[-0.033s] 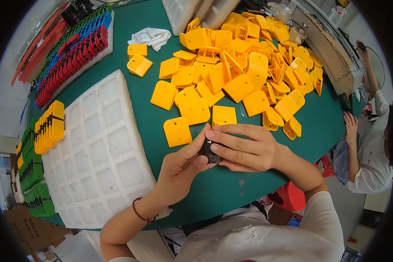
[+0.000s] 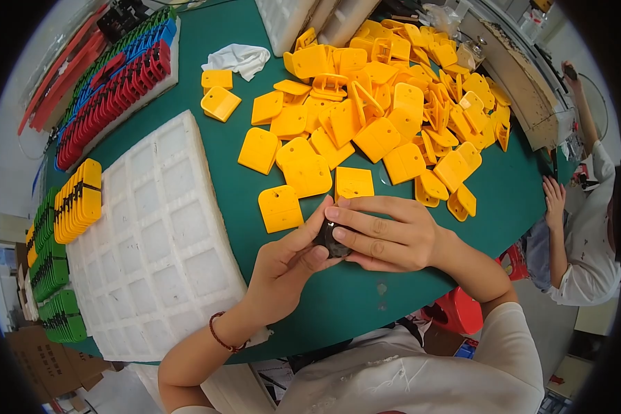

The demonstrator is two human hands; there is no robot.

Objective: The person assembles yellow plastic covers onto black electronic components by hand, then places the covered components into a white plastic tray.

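Both my hands meet at the middle of the table, around a small shiny black rounded piece [image 2: 332, 243], mostly covered by fingers, so its kind does not show. My left hand [image 2: 286, 265] grips it between thumb and fingers from the left. From the right, the fingers of my right hand [image 2: 393, 234] press over its top. Just beyond my fingertips lie loose yellow plastic pieces with rounded corners and a small hole, among them a flat one [image 2: 281, 209] and another [image 2: 354, 183]. They run back into a big heap of folded yellow pieces [image 2: 407, 103].
A white gridded foam tray [image 2: 159, 228] lies left, with a row of yellow pieces with black parts [image 2: 79, 201] and green stacks [image 2: 52, 269] at its edge. Red pieces [image 2: 114, 103] stand behind. A white cloth [image 2: 237, 60] lies far. Another person [image 2: 586, 234] is at right.
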